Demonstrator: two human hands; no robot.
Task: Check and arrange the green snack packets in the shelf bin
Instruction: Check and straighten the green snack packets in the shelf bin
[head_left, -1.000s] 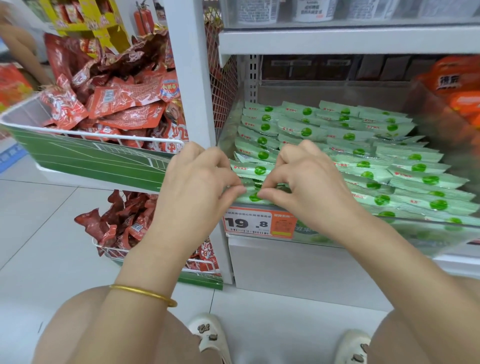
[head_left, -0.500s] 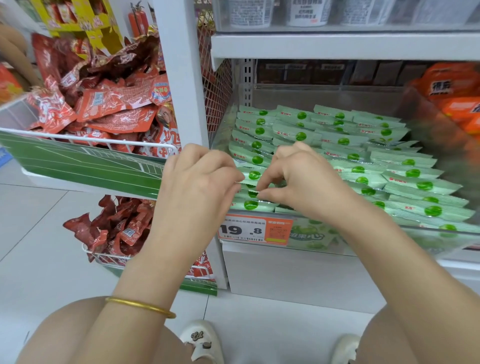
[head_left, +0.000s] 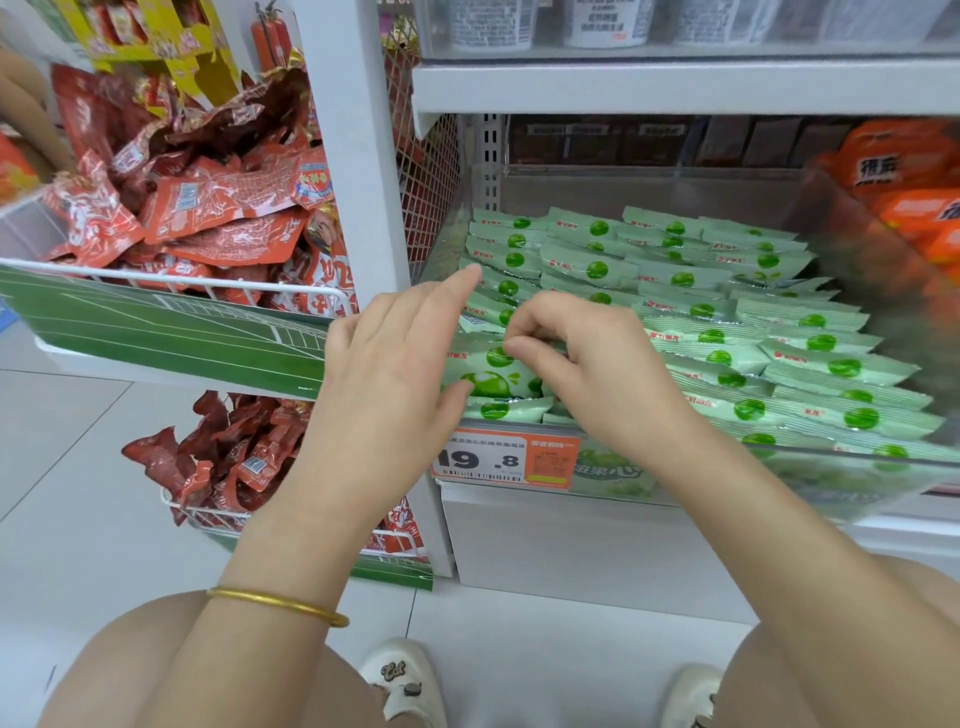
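**Q:** Which landmark fixes the positions here?
**A:** The price tag (head_left: 506, 460), orange and white, mounted on the clear front wall of the shelf bin (head_left: 810, 467).

**Q:** Where do the green snack packets (head_left: 727, 332) lie?
**A:** Above and to the right of the price tag. They fill the bin in overlapping rows, and each shows a green circle. One lifted packet (head_left: 491, 371) stands tilted directly above the price tag, at the bin's front left corner.

**Q:** What is the state of each grip?
**A:** The right hand (head_left: 587, 374) is just above and right of the price tag. Its grip is closed, with thumb and curled fingers pinching the lifted packet's upper edge. The left hand (head_left: 384, 374) is above and left of the price tag. Its grip is apart and its fingers are straight. The index finger extends toward the back rows, and the thumb tip touches the lifted packet's lower left part. Whether its other fingers reach behind that packet cannot be told.

**Q:** What surrounds the bin?
**A:** Well left of the price tag, past a white upright, red packets (head_left: 208, 218) are heaped in a wire basket (head_left: 171, 280). Orange packs (head_left: 904, 171) sit far above and right of the tag. A gold bangle (head_left: 275, 603) circles the left wrist, below and left of the tag.
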